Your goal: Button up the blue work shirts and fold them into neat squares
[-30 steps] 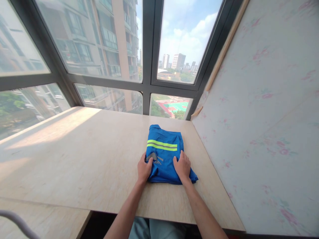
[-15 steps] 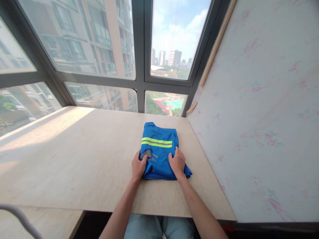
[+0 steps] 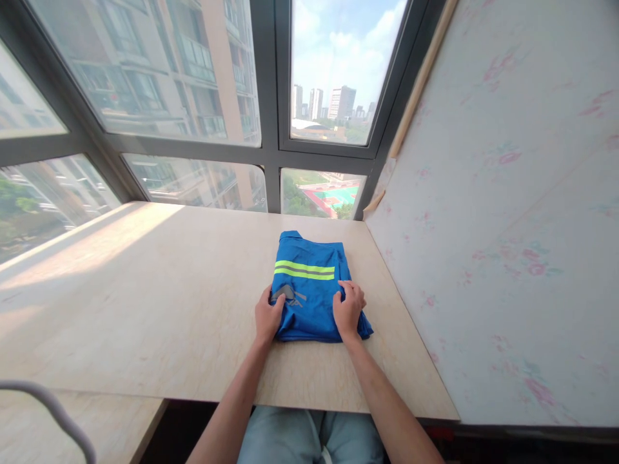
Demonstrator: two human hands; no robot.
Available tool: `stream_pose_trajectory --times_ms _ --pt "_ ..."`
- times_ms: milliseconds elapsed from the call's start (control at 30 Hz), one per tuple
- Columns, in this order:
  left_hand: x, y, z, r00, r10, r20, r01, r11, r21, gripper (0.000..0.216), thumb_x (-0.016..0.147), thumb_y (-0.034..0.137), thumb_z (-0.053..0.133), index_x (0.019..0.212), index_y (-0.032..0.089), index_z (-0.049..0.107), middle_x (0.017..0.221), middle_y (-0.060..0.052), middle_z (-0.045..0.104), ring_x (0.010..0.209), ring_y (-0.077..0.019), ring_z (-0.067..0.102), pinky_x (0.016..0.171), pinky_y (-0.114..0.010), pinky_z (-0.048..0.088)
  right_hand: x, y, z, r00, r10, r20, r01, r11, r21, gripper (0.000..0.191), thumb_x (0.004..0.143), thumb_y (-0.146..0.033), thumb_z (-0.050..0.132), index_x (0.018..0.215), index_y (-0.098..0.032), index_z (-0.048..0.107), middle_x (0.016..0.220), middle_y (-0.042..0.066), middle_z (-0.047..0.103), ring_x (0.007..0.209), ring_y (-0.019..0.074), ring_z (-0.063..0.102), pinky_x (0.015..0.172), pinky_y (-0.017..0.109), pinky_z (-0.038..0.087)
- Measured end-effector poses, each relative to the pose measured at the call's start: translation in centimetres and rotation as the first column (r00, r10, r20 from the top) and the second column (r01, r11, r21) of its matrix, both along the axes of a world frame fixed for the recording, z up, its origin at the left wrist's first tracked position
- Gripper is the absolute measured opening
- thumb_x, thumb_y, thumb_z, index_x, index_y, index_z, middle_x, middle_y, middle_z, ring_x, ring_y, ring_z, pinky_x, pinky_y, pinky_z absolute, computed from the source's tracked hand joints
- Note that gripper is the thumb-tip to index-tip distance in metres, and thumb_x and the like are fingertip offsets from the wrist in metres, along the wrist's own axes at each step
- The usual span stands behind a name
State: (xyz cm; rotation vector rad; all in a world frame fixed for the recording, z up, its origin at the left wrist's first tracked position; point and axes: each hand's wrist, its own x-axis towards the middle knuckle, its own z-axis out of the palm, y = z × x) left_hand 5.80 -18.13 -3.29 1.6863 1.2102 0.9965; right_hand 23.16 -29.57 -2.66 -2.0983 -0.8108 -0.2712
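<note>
A folded blue garment (image 3: 309,309) lies flat on the pale tabletop, with a yellow-and-grey reflective stripe across it and a grey print below. A small flap of cloth sticks up at its far left corner, and a loose corner juts out at the near right. My left hand (image 3: 269,314) grips the left edge, thumb on top of the cloth and the other fingers largely hidden at the side. On the right edge, my right hand (image 3: 348,309) has its fingers curled over the cloth, with the thumb raised near the index finger.
The marbled tabletop (image 3: 159,290) runs up to dark-framed windows (image 3: 271,154) at the back. A flowered wall (image 3: 507,225) bounds the right side. At the lower left, a grey cable (image 3: 53,406) curves over a lower surface (image 3: 97,419). Sunlight falls on the left.
My right hand has shifted slightly right to the garment's edge, and its fingers are more curled. The left hand keeps its hold. The view has tilted slightly.
</note>
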Motion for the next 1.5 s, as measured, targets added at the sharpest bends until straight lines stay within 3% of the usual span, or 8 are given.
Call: stream_pose_trajectory --times_ms 467,767,900,967,1167,1267,1400,1500 --pt "-0.6 -1.2 -0.1 0.991 -0.051 -0.120 0.060 0.996 0.067 0.049 0.090 0.035 0.053 0.135 0.018 0.054 0.133 -0.011 0.063 0.122 -0.0262 0.058 0.106 -0.040 0.044 0.9 -0.5 1.8 0.983 -0.041 -0.181 -0.044 0.898 -0.438 0.053 0.089 -0.028 0.051 0.138 -0.009 0.051 0.122 0.019 0.065 0.116 0.0315 0.058 0.101 0.047 0.036" --pt "0.7 -2.7 0.0 0.919 -0.282 -0.276 0.336 0.925 0.177 0.050 0.091 0.039 0.051 0.134 0.016 0.058 0.121 -0.015 0.068 0.114 -0.0296 0.060 0.101 -0.046 0.045 2.8 -3.6 7.3 0.852 0.289 -0.437 -0.203 0.951 0.233 0.049 0.078 -0.047 0.065 0.111 -0.012 0.071 0.100 0.012 0.075 0.091 0.0258 0.069 0.084 0.038 0.053" --pt "3.0 -3.8 0.5 0.885 -0.451 -0.114 0.463 0.879 0.118 0.045 0.084 0.042 0.060 0.123 0.022 0.065 0.120 -0.012 0.068 0.119 -0.0312 0.056 0.107 -0.049 0.038 -2.0 -2.3 10.9 0.910 0.332 -0.248 -0.271 0.930 0.249 0.037 0.084 -0.039 0.063 0.110 -0.015 0.071 0.097 0.010 0.074 0.086 0.0224 0.067 0.083 0.037 0.054" --pt "3.6 -3.8 0.7 0.888 -0.425 0.174 0.439 0.897 -0.048 0.034 0.077 0.041 0.068 0.104 0.022 0.072 0.107 -0.010 0.071 0.116 -0.0318 0.057 0.107 -0.047 0.039 -4.5 -1.3 11.6 0.860 0.496 -0.123 -0.482 0.867 0.127 0.030 0.088 -0.028 0.059 0.113 -0.017 0.070 0.100 0.009 0.073 0.090 0.0206 0.067 0.087 0.035 0.053" --pt "0.0 -1.3 2.2 0.771 -0.015 0.637 0.372 0.822 -0.431 0.056 0.090 0.062 0.031 0.093 0.018 0.065 0.087 -0.009 0.069 0.089 -0.0269 0.067 0.076 -0.042 0.057 -7.6 -0.8 9.7 0.378 0.925 -0.029 -0.887 0.352 -0.299 0.033 0.089 -0.017 0.062 0.122 -0.018 0.065 0.122 0.011 0.067 0.116 0.0217 0.061 0.100 0.035 0.049" --pt "-2.8 -0.4 3.6 0.626 0.125 0.770 0.547 0.633 -0.548 0.052 0.090 0.060 0.039 0.098 0.015 0.064 0.093 -0.011 0.069 0.079 -0.0222 0.068 0.070 -0.038 0.058 -7.2 -1.9 8.7 0.463 0.882 0.087 -0.868 0.471 -0.161 0.033 0.093 -0.019 0.057 0.125 -0.020 0.063 0.135 0.011 0.060 0.128 0.0220 0.053 0.109 0.040 0.043" --pt "-3.7 -1.6 4.9 0.731 -0.070 0.679 0.616 0.495 -0.612 0.044 0.086 0.052 0.057 0.116 0.019 0.061 0.108 -0.012 0.069 0.082 -0.0236 0.070 0.070 -0.039 0.059 -5.6 -3.5 8.1 0.704 0.690 0.168 -0.708 0.699 0.095 0.038 0.094 -0.017 0.051 0.131 -0.026 0.057 0.137 0.009 0.057 0.130 0.0214 0.050 0.110 0.044 0.042" --pt "-2.9 -3.5 5.4 0.826 -0.329 0.458 0.559 0.582 -0.591 0.076 0.075 0.060 0.069 0.138 0.023 0.046 0.134 -0.019 0.057 0.107 -0.0358 0.065 0.083 -0.054 0.056 -3.3 -4.8 6.9 0.864 0.488 0.122 -0.503 0.832 0.232 0.043 0.091 -0.017 0.052 0.133 -0.025 0.055 0.137 0.009 0.056 0.132 0.0225 0.048 0.113 0.047 0.040"
